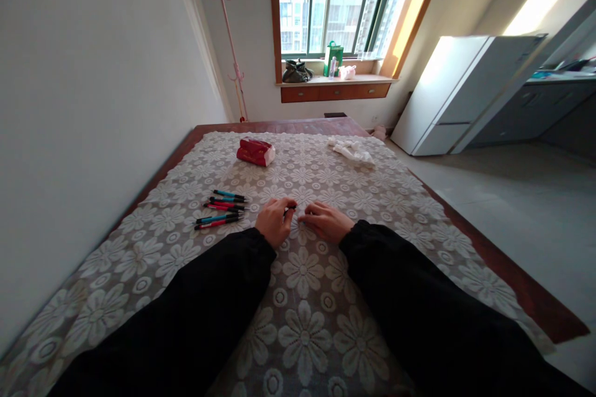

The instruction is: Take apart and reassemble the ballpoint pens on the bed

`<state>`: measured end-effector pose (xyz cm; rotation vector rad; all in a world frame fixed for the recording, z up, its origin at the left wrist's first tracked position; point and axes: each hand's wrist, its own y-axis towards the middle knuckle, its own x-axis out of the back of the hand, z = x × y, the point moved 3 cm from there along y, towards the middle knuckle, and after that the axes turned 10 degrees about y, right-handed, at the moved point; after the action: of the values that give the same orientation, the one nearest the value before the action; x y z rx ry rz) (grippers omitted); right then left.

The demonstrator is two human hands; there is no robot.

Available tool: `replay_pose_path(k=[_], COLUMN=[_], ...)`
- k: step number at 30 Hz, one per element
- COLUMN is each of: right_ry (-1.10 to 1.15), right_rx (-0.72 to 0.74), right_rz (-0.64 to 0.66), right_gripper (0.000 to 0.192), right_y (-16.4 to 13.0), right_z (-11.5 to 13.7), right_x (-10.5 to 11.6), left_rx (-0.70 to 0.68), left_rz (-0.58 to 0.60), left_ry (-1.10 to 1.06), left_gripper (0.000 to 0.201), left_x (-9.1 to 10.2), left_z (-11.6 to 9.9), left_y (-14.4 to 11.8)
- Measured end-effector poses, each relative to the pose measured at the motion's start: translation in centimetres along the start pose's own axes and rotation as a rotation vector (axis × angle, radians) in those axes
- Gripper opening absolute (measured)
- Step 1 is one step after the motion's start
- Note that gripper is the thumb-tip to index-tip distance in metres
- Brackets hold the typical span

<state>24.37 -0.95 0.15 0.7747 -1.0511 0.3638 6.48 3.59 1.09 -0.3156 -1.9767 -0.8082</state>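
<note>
Lace cloth [302,273]: left hand [274,220] pinches a pen [291,208]; right hand [326,221] (fingers curled) touches it.

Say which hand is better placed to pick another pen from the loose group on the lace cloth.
Left, probably. The left hand lies just beside the red and blue pens with black tips, on their side of the white floral lace cloth. The right hand would have to cross over it.

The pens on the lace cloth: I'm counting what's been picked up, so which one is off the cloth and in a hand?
The dark pen pinched in the left hand, its tip pointing toward the right hand. The other pens lie loose on the cloth to the left.
</note>
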Motion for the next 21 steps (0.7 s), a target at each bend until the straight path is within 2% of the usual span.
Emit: replay_pose_path(k=[5,11,13,21], right_ry=[-0.007,0.272,0.302,0.100], right_rx=[-0.018,-0.101,-0.134,-0.058], right_rz=[0.000,-0.079,-0.087,0.006], right_gripper=[0.025,0.019,0.017,0.020], right_y=[0.3,0.4,0.4,0.2], right_z=[0.7,1.2,1.2,1.9], right_x=[-0.2,0.2,0.3,0.4], left_rx=[0.014,0.024,0.026,0.038], left_rz=[0.005,0.007,0.005,0.006], left_ry=[0.016,0.010,0.006,0.002], left_gripper=[0.017,0.018,0.018,0.019], left_x=[0.1,0.0,-0.1,-0.1], left_z=[-0.1,0.1,0.2,0.2], left_y=[0.0,0.0,0.0,0.0])
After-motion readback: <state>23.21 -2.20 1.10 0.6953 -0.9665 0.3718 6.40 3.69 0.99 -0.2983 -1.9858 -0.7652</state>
